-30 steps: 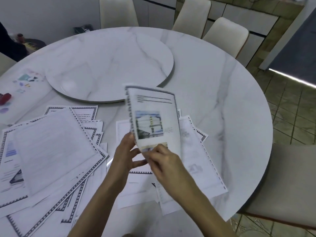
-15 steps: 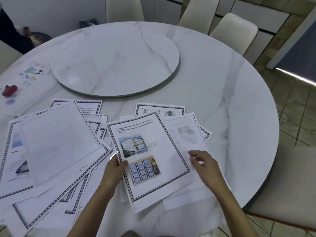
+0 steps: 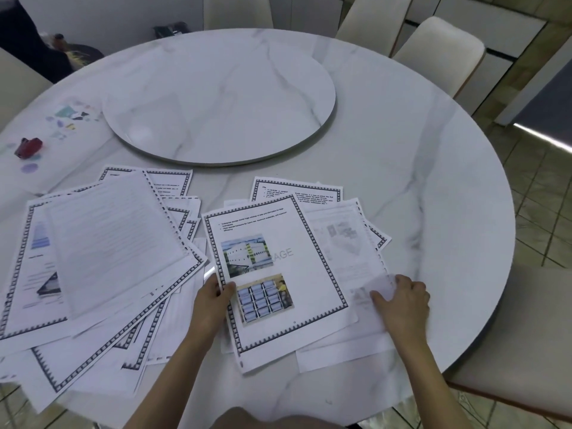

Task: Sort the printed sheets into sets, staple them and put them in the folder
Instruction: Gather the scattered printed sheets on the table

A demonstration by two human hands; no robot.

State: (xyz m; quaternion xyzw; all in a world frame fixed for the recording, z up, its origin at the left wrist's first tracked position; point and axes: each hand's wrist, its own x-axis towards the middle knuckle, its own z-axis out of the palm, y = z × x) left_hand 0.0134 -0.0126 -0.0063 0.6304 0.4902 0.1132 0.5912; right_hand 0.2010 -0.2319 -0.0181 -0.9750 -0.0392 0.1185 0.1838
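Note:
A bordered sheet with two photos lies face up on the smaller pile of printed sheets in front of me. My left hand pinches its left edge, thumb on top. To the right, my right hand lifts the near corner of a face-down sheet lying beside it. A larger fanned pile of bordered sheets covers the table's left side. A small red stapler sits on a clear patterned folder at the far left.
The round white marble table has a raised turntable at its centre. Cream chairs stand around the far side, another seat at the right. A tiled floor lies beyond the right edge.
The photo sheet, held upright in both hands a second ago, now lies flat on the pile. My right hand let it go, moved right and took a corner of the face-down sheet.

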